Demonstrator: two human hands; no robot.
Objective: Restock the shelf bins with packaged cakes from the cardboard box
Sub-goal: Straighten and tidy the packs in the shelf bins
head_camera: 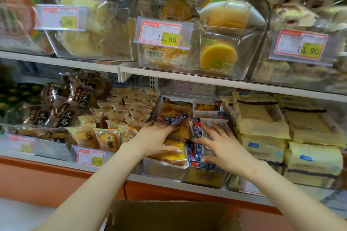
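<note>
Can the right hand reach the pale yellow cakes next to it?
Probably yes. The right hand lies flat on the blue-patterned packs, and the pale yellow cakes are stacked just to its right, with nothing covering them on top or in front.

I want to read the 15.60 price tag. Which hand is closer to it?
Left. The left hand holds a cake pack up and right of the 15.60 price tag; the right hand lies farther right, beyond the left.
</note>
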